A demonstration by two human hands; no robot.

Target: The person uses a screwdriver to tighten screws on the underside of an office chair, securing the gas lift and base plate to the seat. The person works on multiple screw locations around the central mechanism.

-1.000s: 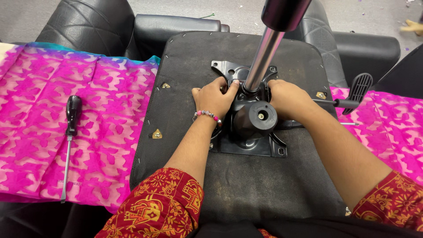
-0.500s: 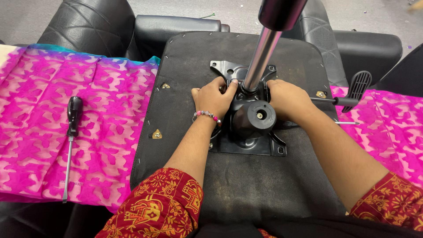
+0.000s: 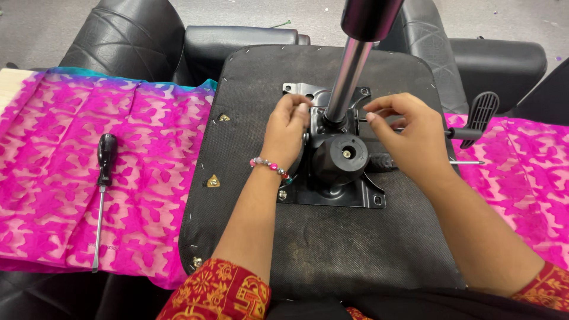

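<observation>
Since the earlier frame both hands have lifted off the mechanism plate: the right hand [image 3: 409,139], then resting flat against the mechanism, is now raised with fingers spread, and the left hand [image 3: 287,127] has drawn its fingertips up toward the column.

Near the left edge of the pink patterned cloth [image 3: 71,178] a black-handled screwdriver [image 3: 102,189] lies lengthwise, well apart from the hands. The upturned chair seat base [image 3: 332,249] overlaps the cloth's inner edge. At the middle of the seat base sits the black tilt mechanism [image 3: 338,172], with the chrome gas cylinder [image 3: 347,80] rising from it.

The left hand is loosely curled, fingertips touching the mechanism just beside the cylinder's foot; whether it grips anything cannot be told. The right hand is half open, holding nothing, hovering just right of the cylinder. The black adjustment lever [image 3: 477,118] projects toward the seat base's right edge.
</observation>
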